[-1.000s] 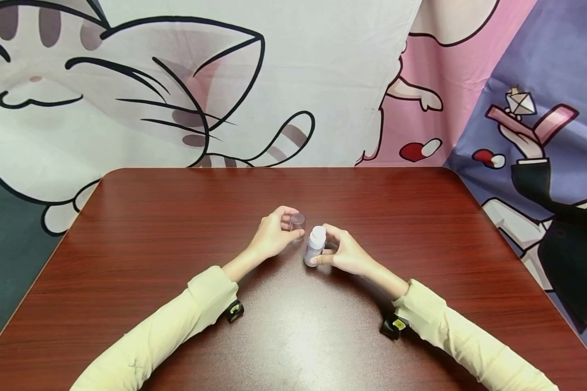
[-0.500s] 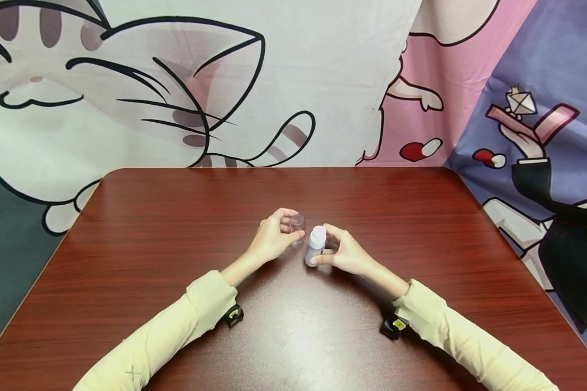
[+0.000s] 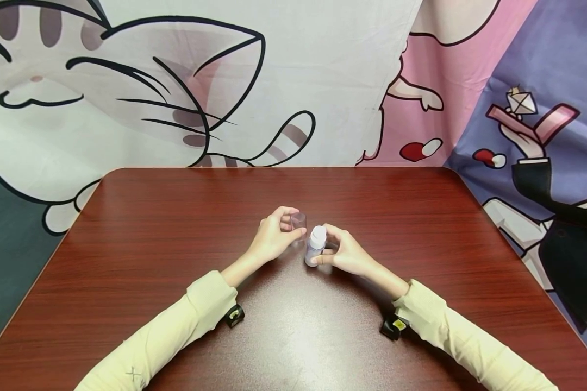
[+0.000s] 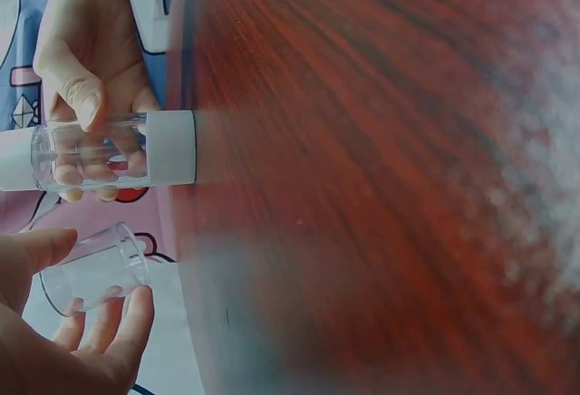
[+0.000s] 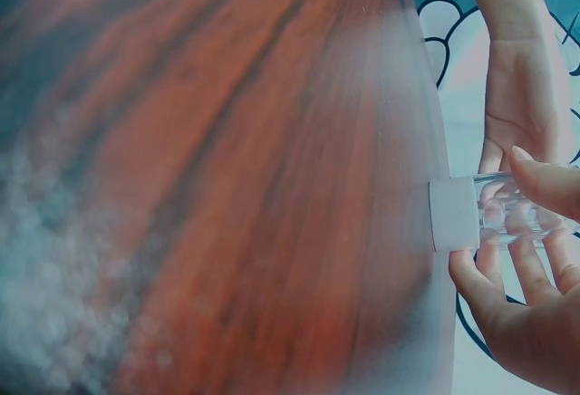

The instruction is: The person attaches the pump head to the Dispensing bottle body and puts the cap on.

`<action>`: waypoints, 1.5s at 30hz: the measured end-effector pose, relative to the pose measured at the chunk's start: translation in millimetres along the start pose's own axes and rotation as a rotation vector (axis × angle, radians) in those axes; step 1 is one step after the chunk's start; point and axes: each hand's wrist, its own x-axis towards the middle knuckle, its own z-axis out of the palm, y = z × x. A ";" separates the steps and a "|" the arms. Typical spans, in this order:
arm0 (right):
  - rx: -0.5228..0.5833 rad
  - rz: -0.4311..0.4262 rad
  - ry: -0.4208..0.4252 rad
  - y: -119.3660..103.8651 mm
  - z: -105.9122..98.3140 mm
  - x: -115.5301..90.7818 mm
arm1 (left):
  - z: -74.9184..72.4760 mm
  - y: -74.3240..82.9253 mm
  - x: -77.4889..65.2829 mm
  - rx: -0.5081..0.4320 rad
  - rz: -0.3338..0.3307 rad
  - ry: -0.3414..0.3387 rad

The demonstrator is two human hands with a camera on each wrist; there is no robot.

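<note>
Near the middle of the table, my left hand (image 3: pixel 274 234) pinches a clear plastic cap (image 3: pixel 299 227) between thumb and fingers. The left wrist view shows the cap (image 4: pixel 95 270) a little tilted, above the tabletop. Just to the right, my right hand (image 3: pixel 346 251) grips a small clear bottle (image 3: pixel 315 251) with a white top and a white base band. In the left wrist view the bottle (image 4: pixel 91 155) stands with its base at the table surface. A gap separates cap and bottle. From the right wrist view, the right fingers (image 5: pixel 535 273) wrap the bottle's clear middle.
A dark red wooden table (image 3: pixel 176 206) with a glossy patch spreads under both arms. Behind and beside it hangs a cartoon-printed cloth (image 3: pixel 342 81). Small black devices (image 3: pixel 234 315) sit at both cuffs.
My left hand and the clear cap have shifted very slightly, the cap a touch to the right. The right hand and bottle have stayed nearly still.
</note>
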 end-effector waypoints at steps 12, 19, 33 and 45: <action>0.003 0.008 -0.007 -0.2 -0.3 -0.5 | 3.2 6.5 -2.9 -0.015 0.025 0.041; 0.000 0.001 -0.007 0.7 -0.2 -0.8 | 3.1 11.5 -5.1 -0.012 0.039 0.051; 0.016 0.018 0.000 -1.6 1.2 -0.2 | 0.7 16.6 -3.6 -0.025 0.056 0.073; -0.010 -0.002 0.002 -1.5 0.1 0.5 | 1.2 19.8 -4.9 -0.055 0.102 0.110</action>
